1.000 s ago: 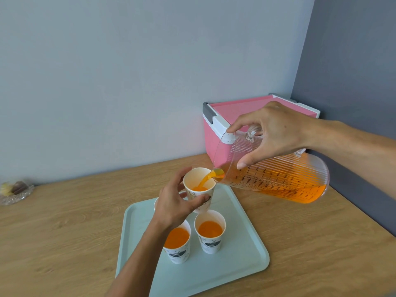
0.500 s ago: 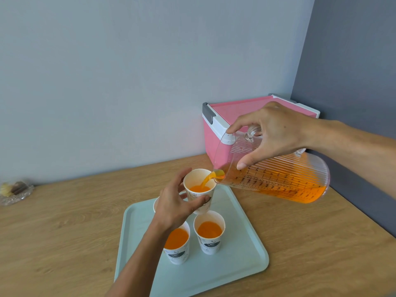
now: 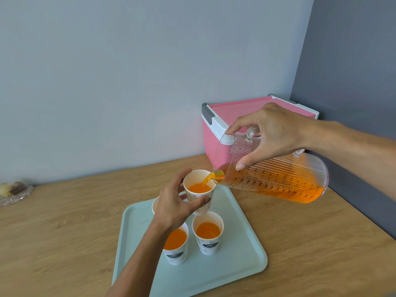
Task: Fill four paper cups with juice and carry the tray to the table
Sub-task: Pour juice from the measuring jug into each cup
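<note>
Right hand (image 3: 272,133) grips the tilted pitcher (image 3: 276,179) by its handle, juice (image 3: 206,181) streaming into the paper cup (image 3: 198,192) the left hand (image 3: 175,204) pinches above the tray (image 3: 242,249).

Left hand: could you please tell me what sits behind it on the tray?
A cup; only its rim edge shows beside the left hand on the tray. Its contents are hidden.

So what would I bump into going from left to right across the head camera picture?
Glass dish → half-hidden cup → cup being filled → juice pitcher. The tray, the two full cups and the pink cooler overlap these, so they are left out.
</note>
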